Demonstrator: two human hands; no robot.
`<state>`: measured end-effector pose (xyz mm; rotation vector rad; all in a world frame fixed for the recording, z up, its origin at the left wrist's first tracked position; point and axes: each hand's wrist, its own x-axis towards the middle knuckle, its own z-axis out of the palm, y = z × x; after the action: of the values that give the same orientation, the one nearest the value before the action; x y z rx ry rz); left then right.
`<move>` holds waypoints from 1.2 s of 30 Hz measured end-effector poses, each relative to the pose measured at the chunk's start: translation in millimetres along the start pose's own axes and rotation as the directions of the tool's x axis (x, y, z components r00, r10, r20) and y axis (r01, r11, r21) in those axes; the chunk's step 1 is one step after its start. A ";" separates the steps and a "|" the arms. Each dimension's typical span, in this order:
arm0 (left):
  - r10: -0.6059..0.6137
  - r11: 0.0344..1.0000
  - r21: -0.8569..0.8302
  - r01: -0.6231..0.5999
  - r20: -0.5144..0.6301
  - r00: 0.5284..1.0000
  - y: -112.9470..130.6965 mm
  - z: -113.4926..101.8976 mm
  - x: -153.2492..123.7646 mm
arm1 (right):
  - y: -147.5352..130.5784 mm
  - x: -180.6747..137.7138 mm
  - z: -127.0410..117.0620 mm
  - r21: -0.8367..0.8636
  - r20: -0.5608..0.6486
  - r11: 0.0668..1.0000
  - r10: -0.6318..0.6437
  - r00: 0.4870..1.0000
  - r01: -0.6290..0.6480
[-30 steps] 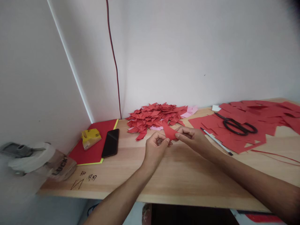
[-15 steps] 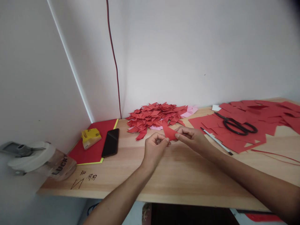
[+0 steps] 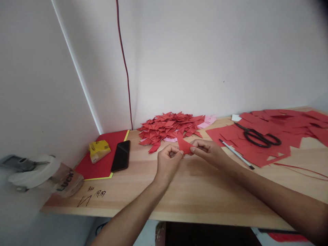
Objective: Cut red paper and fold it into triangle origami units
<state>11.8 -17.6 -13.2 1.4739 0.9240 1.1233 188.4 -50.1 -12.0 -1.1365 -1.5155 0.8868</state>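
Red paper (image 3: 185, 146) pinched in both hands over a wooden table

My left hand (image 3: 167, 162) has the lower left edge of the small red paper between thumb and fingers, and my right hand (image 3: 208, 150) pinches its right corner, so both grips are closed on the same piece. It sits over the middle of the table (image 3: 194, 201), just in front of a heap of folded red pieces (image 3: 169, 127) with some pink paper (image 3: 209, 121) showing at its edges.

The tabletop is pale, streaked wood, bare nearest me except for some black scribbles (image 3: 85, 201) toward the left (numbers and a few slanted lines). A plain pale wall (image 3: 194, 61) rises behind it, with a dark red cord (image 3: 124, 61) hanging near the corner.

To my left, a yellow packet (image 3: 99, 151) rests on a large red sheet (image 3: 85, 169), a black phone (image 3: 121, 156) lies at the sheet's edge, and a lidded cup (image 3: 67, 181) lettered "LUCK" looks tilted. On my right, black-handled scissors (image 3: 261, 138) and a slim pen (image 3: 237, 153) lie on spread red sheets (image 3: 282, 119). Below the table's front edge, it's mostly dark.
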 end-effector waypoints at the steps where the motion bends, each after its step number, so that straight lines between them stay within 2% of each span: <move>1: 0.001 1.000 0.006 -0.001 -0.003 1.000 -0.2 -0.2 0.4 | 0.5 0.3 -0.1 0.005 0.007 1.000 0.000 1.000 0.000; 6: -0.004 0.998 0.058 0.003 0.009 1.000 -2.7 0.9 0.7 | 6.7 3.2 -2.1 0.032 -0.013 0.999 0.008 1.000 -0.007; 9: -0.016 0.994 0.111 0.010 0.055 0.998 -4.3 3.1 -1.4 | 11.5 4.8 -3.1 0.072 -0.065 0.997 0.035 0.997 -0.030; 12: -0.024 0.989 0.150 0.007 0.112 0.993 -4.5 4.6 -3.9 | 13.2 5.7 -3.9 0.106 -0.064 0.993 0.053 0.997 -0.046; 18: -0.043 0.977 0.212 0.005 0.174 0.984 -4.0 6.2 -5.3 | 6.2 4.9 -5.5 -0.057 -0.032 0.998 0.004 0.999 -0.006; 29: -0.051 0.974 0.224 0.003 0.209 0.977 -3.7 6.9 -6.9 | 8.2 3.7 -5.9 -0.091 -0.026 0.996 0.011 1.000 -0.013; 36: -0.045 0.989 0.147 0.011 0.227 0.973 -9.8 7.4 -2.1 | 4.7 3.0 -4.7 -0.103 -0.058 0.995 0.002 0.998 -0.008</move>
<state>18.4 -19.7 -23.5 1.6649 0.8754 0.8568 193.8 -45.9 -14.4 -1.2306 -1.5258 0.7798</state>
